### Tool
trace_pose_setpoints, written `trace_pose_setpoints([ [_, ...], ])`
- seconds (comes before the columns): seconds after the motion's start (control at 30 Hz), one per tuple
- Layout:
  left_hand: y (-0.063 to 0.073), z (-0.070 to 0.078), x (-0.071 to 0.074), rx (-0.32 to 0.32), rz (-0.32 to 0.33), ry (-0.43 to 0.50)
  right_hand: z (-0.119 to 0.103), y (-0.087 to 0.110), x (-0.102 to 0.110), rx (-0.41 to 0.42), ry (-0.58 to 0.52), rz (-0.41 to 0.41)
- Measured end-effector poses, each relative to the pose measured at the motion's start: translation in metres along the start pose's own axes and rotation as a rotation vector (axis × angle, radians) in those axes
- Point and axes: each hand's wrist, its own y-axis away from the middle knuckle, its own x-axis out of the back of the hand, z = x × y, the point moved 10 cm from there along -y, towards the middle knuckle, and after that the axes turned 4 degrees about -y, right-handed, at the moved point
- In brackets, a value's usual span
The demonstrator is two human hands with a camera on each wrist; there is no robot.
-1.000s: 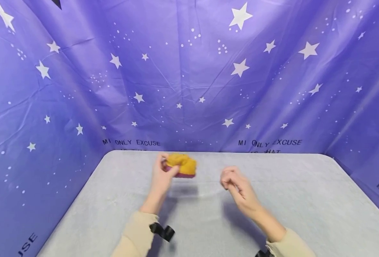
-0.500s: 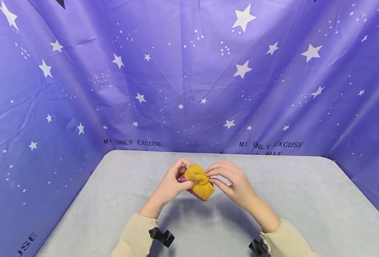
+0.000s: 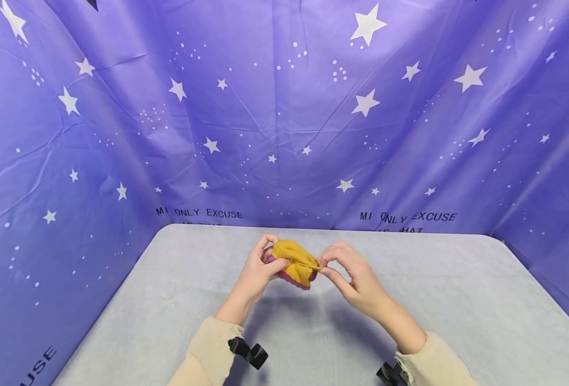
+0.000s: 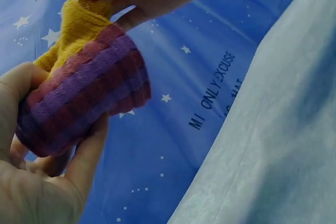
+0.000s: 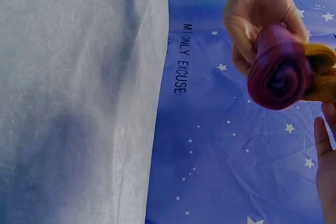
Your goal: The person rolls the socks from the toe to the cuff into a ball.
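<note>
A roll of knitted fabric, apparently rolled-up socks [image 3: 291, 257], is held above the table between both hands. My left hand [image 3: 255, 272] grips its left end, thumb over the yellow side. My right hand [image 3: 361, 281] pinches the yellow edge and draws it into a point. In the left wrist view, purple and maroon stripes [image 4: 86, 85] cover the roll's body, and the yellow part [image 4: 79, 27] stretches up to the right hand's fingertips. A spiral of rolled layers [image 5: 281, 80] faces the right wrist view, where my right hand shows only partly at the edge.
A pale grey table [image 3: 192, 300] lies below the hands. Purple cloth with white stars [image 3: 274, 118] hangs behind it and along both sides. Black wrist cameras [image 3: 248, 353] sit at the cream sleeves [image 3: 204, 348].
The left hand has carried the roll right and toward the middle. The right hand, earlier apart with nothing in it, has come to the roll and now pulls its yellow edge out.
</note>
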Motion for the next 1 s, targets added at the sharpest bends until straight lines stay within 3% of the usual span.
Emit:
trace_pose_setpoints([
  [0.13, -0.001, 0.0, 0.002, 0.023, 0.083, 0.092, -0.006, 0.003, -0.005, 0.046, 0.097, -0.044],
  [0.23, -0.001, -0.001, -0.001, 0.048, 0.123, 0.159, -0.005, 0.008, -0.012, 0.028, 0.13, -0.053],
  [0.37, 0.0, -0.005, -0.004, 0.065, 0.18, 0.182, 0.008, 0.015, -0.017, -0.118, 0.139, 0.006],
  [0.57, 0.002, -0.005, -0.008, 0.021, 0.243, 0.091, 0.038, 0.022, -0.009, -0.445, 0.074, 0.208],
  [0.73, 0.003, -0.004, -0.013, -0.03, 0.25, -0.003, 0.056, 0.025, -0.007, -0.594, -0.008, 0.238],
  [0.87, 0.0, -0.011, -0.018, -0.013, 0.21, -0.04, 0.061, 0.027, -0.007, -0.6, 0.008, 0.24],
  [1.0, -0.004, -0.017, -0.016, 0.002, 0.227, -0.064, 0.053, 0.027, -0.01, -0.494, 0.029, 0.238],
])
